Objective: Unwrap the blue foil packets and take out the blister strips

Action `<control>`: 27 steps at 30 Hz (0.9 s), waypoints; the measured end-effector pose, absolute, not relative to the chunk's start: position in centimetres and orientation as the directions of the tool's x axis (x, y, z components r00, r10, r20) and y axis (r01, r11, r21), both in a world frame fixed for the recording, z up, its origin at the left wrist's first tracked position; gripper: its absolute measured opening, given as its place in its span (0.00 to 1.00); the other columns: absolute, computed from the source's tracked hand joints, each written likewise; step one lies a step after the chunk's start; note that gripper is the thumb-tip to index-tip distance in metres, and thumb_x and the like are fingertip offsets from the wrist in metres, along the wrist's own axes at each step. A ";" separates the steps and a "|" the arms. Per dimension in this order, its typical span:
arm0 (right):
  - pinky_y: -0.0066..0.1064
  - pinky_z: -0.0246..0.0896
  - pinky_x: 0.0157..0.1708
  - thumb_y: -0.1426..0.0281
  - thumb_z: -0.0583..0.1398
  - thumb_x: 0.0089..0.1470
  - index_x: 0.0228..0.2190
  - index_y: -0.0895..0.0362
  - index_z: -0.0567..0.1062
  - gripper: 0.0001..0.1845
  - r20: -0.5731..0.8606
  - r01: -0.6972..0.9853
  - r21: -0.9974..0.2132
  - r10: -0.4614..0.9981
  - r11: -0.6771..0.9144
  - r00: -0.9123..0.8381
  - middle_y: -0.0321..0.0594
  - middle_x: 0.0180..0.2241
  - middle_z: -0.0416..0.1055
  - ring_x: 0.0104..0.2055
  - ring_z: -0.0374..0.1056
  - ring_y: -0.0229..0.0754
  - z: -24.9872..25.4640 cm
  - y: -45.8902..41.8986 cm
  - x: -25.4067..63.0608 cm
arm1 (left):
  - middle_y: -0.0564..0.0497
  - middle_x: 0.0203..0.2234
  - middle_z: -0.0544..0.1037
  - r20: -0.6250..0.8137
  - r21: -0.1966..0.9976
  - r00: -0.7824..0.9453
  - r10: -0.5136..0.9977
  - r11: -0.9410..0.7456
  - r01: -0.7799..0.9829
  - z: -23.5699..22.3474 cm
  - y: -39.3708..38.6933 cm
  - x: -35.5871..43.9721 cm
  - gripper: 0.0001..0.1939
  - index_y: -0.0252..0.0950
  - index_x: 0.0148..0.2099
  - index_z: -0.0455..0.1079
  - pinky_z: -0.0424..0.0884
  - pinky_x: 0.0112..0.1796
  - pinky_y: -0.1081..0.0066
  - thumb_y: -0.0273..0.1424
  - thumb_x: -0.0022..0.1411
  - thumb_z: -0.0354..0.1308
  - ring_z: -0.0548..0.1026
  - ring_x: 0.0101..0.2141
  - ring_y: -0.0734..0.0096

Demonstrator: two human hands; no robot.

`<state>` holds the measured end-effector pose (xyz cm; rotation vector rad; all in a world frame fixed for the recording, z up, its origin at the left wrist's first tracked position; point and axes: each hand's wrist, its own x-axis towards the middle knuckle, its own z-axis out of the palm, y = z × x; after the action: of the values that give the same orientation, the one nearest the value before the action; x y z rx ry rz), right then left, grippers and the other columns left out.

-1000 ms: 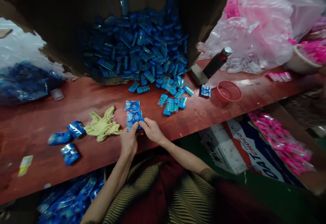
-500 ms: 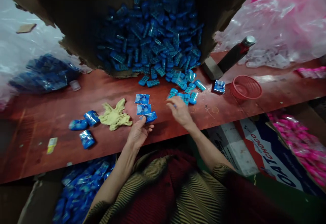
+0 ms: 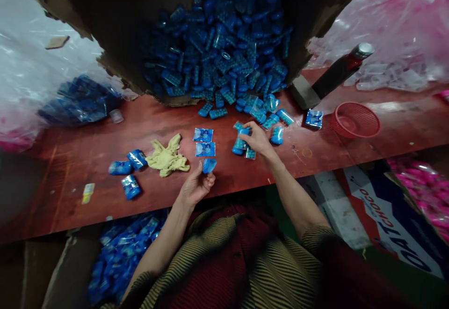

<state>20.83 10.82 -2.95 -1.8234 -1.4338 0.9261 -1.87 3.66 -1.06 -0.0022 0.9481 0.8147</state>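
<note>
My left hand [image 3: 196, 186] pinches a small blue printed plastic sleeve [image 3: 209, 165] above the front of the table. Two more flat blue sleeves [image 3: 205, 149] lie in a column just beyond it. Further right, my right hand [image 3: 261, 141] has its thumb and fingers around a blue container with a dotted face [image 3: 239, 145]. Other such containers [image 3: 277, 135] lie loose around that hand. A crumpled yellow glove [image 3: 168, 155] rests left of the sleeves, and beside it are three blue wrapped packs [image 3: 131, 187].
A torn carton [image 3: 119, 65] holding many blue containers [image 3: 213, 51] opens towards me. On the right stand a dark bottle [image 3: 338, 72] and a red basket [image 3: 356, 121]. Clear plastic bags [image 3: 389, 33] flank the carton. Blue packs [image 3: 126, 253] fill a box below the table edge.
My right hand has closed on a blue container among the loose ones. The sleeve in my left hand has lifted and turned off the table. The view has shifted slightly left.
</note>
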 end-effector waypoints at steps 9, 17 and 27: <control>0.26 0.69 0.17 0.67 0.61 0.45 0.41 0.53 0.66 0.19 -0.358 -0.407 -0.834 0.927 -0.372 -0.112 0.29 0.27 0.64 0.22 0.64 0.31 0.2 6.9 17.8 | 0.52 0.14 0.67 -0.718 0.404 0.243 0.653 0.674 -0.618 -2.0 3.8 -2.2 0.15 0.33 0.26 0.65 0.65 0.18 0.79 0.33 0.64 0.51 0.69 0.18 0.74; 0.29 0.74 0.20 0.72 0.62 0.47 0.43 0.57 0.69 0.19 -0.338 -0.511 -0.699 0.860 -0.501 -0.381 0.32 0.28 0.69 0.27 0.70 0.34 1.0 5.0 17.5 | 0.53 0.13 0.67 -0.728 0.448 0.166 0.666 0.644 -0.620 -2.2 3.9 -2.1 0.16 0.34 0.28 0.66 0.65 0.17 0.78 0.36 0.65 0.48 0.70 0.17 0.73; 0.27 0.73 0.18 0.68 0.67 0.42 0.42 0.58 0.70 0.23 -0.413 -0.457 -0.700 0.833 -0.549 -0.367 0.32 0.27 0.70 0.24 0.69 0.33 -0.3 4.1 17.1 | 0.52 0.14 0.69 -0.543 0.620 0.187 0.819 0.540 -0.569 -2.8 3.4 -2.6 0.17 0.33 0.27 0.67 0.69 0.19 0.75 0.42 0.58 0.58 0.71 0.18 0.71</control>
<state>17.12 4.13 -0.31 -0.9756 -0.6124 1.9915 -2.56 3.42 -2.83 0.3067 0.9661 0.9987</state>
